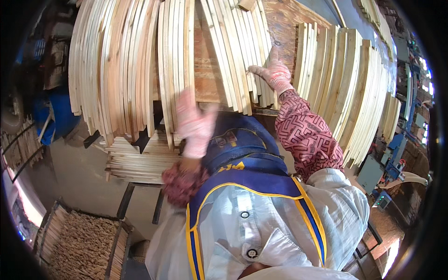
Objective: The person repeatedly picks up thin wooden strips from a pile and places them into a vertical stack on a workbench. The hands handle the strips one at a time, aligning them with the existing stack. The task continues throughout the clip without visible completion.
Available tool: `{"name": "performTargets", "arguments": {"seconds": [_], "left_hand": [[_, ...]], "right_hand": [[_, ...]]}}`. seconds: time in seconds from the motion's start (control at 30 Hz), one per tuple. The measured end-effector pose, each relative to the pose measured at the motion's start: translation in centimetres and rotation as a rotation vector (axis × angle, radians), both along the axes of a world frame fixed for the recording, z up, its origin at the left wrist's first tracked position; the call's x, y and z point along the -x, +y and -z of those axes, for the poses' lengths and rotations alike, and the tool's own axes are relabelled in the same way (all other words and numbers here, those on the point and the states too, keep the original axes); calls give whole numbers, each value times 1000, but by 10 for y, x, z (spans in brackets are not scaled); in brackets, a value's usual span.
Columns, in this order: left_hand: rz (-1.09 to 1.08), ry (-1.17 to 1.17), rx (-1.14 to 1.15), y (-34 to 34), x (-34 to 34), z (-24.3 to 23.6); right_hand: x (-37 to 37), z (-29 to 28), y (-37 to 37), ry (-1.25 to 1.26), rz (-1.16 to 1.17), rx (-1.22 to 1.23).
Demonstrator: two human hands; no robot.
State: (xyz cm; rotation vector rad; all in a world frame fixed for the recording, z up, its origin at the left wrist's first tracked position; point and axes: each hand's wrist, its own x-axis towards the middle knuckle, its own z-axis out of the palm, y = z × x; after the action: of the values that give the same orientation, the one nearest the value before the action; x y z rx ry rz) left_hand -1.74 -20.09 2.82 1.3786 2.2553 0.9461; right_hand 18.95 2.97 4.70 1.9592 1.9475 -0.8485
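Note:
Long pale wooden strips lie side by side on a brown wooden board [207, 65]. My right hand [276, 74], in a pink-and-white knit glove, rests its outstretched thumb at the right side of a slanted group of strips [231, 51]; its fingers point away from me, apart from the thumb. My left hand [197, 126], gloved alike and smeared by motion, is beside the near end of a narrow group of strips [176, 51]. Its thumb stands away from its stretched fingers, and I see nothing in it. Patterned sleeve covers wrap both forearms.
A wide group of strips [112, 60] lies at the left and another group [345, 88] at the right. More strips [140, 161] are stacked lower down. A crate of wood pieces [84, 242] stands at lower left, a blue container [60, 114] at left, machinery [373, 172] at right.

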Motion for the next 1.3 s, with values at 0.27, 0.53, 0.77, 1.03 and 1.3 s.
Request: {"name": "performTargets", "arguments": {"seconds": [0.27,0.53,0.77,1.03,1.3], "left_hand": [[349,99,728,76,-50,17],[569,549,547,120,-70,18],[525,346,307,128,-55,50],[560,553,607,164,-50,22],[480,644,263,154,-54,65]], "right_hand": [[-27,6,-10,159,2,190],[-20,-4,-67,-111,-381,59],[-53,32,-100,-117,-539,-68],[-57,28,-99,-77,-368,-115],[-65,25,-107,582,109,-283]]}}
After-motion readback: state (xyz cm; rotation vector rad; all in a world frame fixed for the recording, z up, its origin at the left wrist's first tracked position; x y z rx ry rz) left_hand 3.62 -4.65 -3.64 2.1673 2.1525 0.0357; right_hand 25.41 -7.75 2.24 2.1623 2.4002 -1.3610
